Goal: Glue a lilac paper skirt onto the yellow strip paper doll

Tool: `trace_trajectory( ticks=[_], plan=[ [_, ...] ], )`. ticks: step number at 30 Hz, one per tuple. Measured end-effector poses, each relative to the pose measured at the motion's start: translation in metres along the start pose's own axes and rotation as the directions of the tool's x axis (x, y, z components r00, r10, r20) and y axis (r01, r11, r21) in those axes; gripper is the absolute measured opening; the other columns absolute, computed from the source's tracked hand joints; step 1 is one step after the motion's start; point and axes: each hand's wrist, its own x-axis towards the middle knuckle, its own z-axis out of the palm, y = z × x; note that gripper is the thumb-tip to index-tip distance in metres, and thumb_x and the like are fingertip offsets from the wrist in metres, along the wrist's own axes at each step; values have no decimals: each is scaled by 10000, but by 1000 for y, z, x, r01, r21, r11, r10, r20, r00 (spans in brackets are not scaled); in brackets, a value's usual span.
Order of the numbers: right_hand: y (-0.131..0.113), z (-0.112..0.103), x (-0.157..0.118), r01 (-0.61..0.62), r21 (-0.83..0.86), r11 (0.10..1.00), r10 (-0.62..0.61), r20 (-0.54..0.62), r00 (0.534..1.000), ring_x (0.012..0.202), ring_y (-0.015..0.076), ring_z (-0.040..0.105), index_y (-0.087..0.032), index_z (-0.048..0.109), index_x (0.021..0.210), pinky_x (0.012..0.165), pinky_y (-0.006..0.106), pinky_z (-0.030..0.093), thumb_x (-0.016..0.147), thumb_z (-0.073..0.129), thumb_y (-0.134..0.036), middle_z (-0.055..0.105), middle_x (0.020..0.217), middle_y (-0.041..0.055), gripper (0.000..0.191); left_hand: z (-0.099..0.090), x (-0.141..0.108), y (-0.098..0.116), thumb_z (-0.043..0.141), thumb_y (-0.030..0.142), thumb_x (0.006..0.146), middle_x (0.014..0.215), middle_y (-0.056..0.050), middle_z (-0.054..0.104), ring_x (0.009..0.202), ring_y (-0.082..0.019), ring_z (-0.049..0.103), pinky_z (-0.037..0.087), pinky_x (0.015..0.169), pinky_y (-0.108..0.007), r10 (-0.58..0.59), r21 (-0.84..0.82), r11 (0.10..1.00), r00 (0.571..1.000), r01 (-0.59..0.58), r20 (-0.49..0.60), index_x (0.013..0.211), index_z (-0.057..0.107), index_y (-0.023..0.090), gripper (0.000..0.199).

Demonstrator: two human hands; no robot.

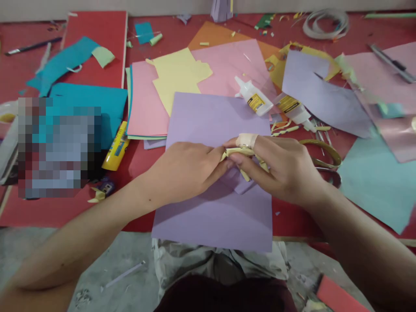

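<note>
Both hands meet above a large purple sheet (211, 221) that hangs slightly over the table's front edge. Between their fingertips is a small, folded pale yellow paper piece (241, 151). My left hand (191, 169) pinches its left end, fingers closed. My right hand (282, 167), with a beige bandage on one finger, closes on its right part; narrow yellow strips stick out below the fingers. Under the hands lies a smaller purple piece (238, 184), partly hidden by them.
White glue bottles (256, 99) lie behind my right hand, scissors (328, 162) to its right. A yellow glue stick (116, 147) is at the left. Coloured sheets, a cutter (391, 63) and a tape roll (326, 24) lie further out on the red table (139, 212).
</note>
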Motion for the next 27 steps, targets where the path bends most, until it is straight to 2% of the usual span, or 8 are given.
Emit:
trace_trajectory(
  ticks=[3, 6, 9, 11, 14, 18, 22, 27],
  plan=[
    [-3, -2, 1, -28, 61, 998, 32, -72, 997, 575, 115, 606, -218, 625, 938, 544, 239, 442, 995, 492, -313, 700, 736, -4, 173, -4, -2, 1, 293, 394, 1044, 616, 9, 585, 549, -118, 536, 360, 546, -259, -28, -296, 955, 1000, 23, -14, 807, 585, 163, 441],
    [-4, -2, 1, -75, 155, 985, 90, -92, 992, 542, 94, 577, -182, 638, 938, 523, 213, 427, 993, 506, -333, 675, 684, -12, 208, -9, -2, 3, 327, 372, 1042, 586, 48, 508, 543, -70, 477, 355, 555, -219, -75, -614, 785, 996, 84, 40, 700, 518, 168, 442],
    [-4, -1, 2, -135, 254, 958, 152, -49, 987, 539, 85, 563, -186, 647, 1010, 518, 206, 423, 991, 507, -356, 682, 727, -16, 221, -9, -2, 3, 340, 411, 1038, 604, 54, 480, 552, -54, 442, 348, 552, -201, -96, -783, 601, 987, 159, 126, 659, 473, 163, 473],
    [-4, 0, 2, -167, 325, 931, 183, -17, 983, 554, 84, 562, -203, 647, 1038, 526, 204, 423, 993, 499, -366, 678, 745, -20, 225, -8, -1, 2, 338, 451, 1033, 604, 54, 481, 550, -51, 428, 337, 544, -200, -86, -820, 545, 985, 174, 151, 648, 465, 162, 498],
    [-4, 0, 2, -216, 412, 885, 222, 36, 974, 596, 90, 574, -206, 653, 1020, 566, 205, 435, 993, 493, -387, 669, 753, -15, 244, -8, -1, 1, 322, 471, 1033, 606, 50, 497, 568, -51, 448, 345, 568, -199, -81, -817, 553, 987, 162, 141, 636, 466, 160, 524],
    [-4, -1, 3, -307, 453, 837, 298, 93, 950, 676, 108, 588, -197, 662, 948, 590, 210, 432, 986, 495, -428, 665, 788, 3, 287, -9, -4, 0, 310, 435, 1041, 591, 54, 472, 562, -47, 447, 333, 574, -199, -86, -771, 625, 992, 122, 88, 644, 471, 158, 510],
    [-5, -1, 4, -313, 499, 808, 303, 103, 947, 653, 91, 535, -206, 657, 933, 590, 198, 416, 993, 489, -412, 613, 748, -20, 273, -7, -3, -2, 354, 400, 1033, 558, 63, 450, 527, -45, 421, 305, 544, -203, -119, -713, 692, 992, 112, 41, 650, 475, 158, 469],
    [-3, 0, 5, -341, 524, 780, 319, 135, 938, 658, 96, 520, -195, 616, 882, 597, 215, 395, 1000, 471, -416, 591, 741, -19, 290, -7, 0, -4, 371, 383, 1032, 606, 61, 523, 560, -42, 455, 328, 570, -190, -109, -747, 656, 993, 107, 47, 705, 552, 156, 438]
  ],
)
